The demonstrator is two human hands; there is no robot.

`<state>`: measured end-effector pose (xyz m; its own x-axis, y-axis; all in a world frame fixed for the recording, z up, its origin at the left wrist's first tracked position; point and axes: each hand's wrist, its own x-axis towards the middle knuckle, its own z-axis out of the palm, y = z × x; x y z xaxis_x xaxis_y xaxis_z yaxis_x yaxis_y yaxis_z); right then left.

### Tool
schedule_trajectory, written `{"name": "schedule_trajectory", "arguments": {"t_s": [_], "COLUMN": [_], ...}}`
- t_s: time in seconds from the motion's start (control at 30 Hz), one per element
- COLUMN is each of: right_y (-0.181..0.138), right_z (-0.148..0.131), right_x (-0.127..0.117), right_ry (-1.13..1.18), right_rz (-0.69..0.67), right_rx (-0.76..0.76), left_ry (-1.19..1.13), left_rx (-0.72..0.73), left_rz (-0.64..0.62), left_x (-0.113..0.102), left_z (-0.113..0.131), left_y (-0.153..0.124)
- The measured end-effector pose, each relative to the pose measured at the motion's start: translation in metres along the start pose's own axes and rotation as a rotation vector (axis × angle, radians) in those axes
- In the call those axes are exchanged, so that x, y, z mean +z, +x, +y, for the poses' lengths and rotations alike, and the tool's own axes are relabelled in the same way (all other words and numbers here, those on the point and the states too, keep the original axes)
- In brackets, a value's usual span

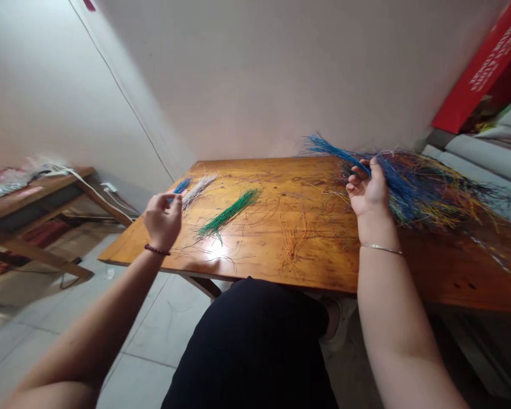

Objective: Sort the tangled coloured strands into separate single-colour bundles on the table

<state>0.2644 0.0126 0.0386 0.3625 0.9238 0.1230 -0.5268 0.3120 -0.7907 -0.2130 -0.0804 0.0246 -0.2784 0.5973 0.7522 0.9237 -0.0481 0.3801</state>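
My right hand [369, 190] is closed round a bundle of blue strands [334, 150], thin like wire, at the near side of a large tangled pile of coloured strands [440, 199]. The loose ends of the bundle fan out to the left, above the table. At the table's left end, my left hand [164, 218] is pinched shut, and whatever its fingertips hold is too small to make out. Just beyond it lie a small blue bundle [182, 186] and a white bundle [200, 189]. A green bundle [230, 213] rests to the right of these.
Loose orange strands [293, 236] are scattered on the wooden table [259, 264], which stands against a wall. A red box [479, 71] is at the far right. At left, a second table [79, 177] carries plastic-wrapped items and a white cable.
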Motion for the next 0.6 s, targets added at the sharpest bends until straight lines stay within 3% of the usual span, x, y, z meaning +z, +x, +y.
{"name": "schedule_trajectory", "arguments": {"t_s": [0.13,0.2,0.3,0.43,0.6], "right_y": [-0.003,-0.003,-0.003,-0.002,-0.002], "right_z": [0.007,0.011,0.016,0.02,0.021], "right_x": [0.005,0.007,0.008,0.007,0.006], "right_ry": [-0.004,-0.003,-0.009,-0.024,-0.027], "right_rz": [-0.016,-0.008,-0.003,-0.011,-0.025], "right_rx": [0.015,0.033,0.051,0.048,0.045], "left_ry": [0.175,0.291,0.421,0.476,0.525], "left_rx": [-0.095,-0.162,-0.267,-0.362,-0.384], "left_rz": [0.053,-0.051,-0.304,-0.51,-0.601], "left_x": [0.0,0.004,0.012,0.018,0.019], "left_z": [-0.071,-0.099,-0.13,-0.151,-0.147], "left_y": [0.051,0.071,0.089,0.095,0.1]}}
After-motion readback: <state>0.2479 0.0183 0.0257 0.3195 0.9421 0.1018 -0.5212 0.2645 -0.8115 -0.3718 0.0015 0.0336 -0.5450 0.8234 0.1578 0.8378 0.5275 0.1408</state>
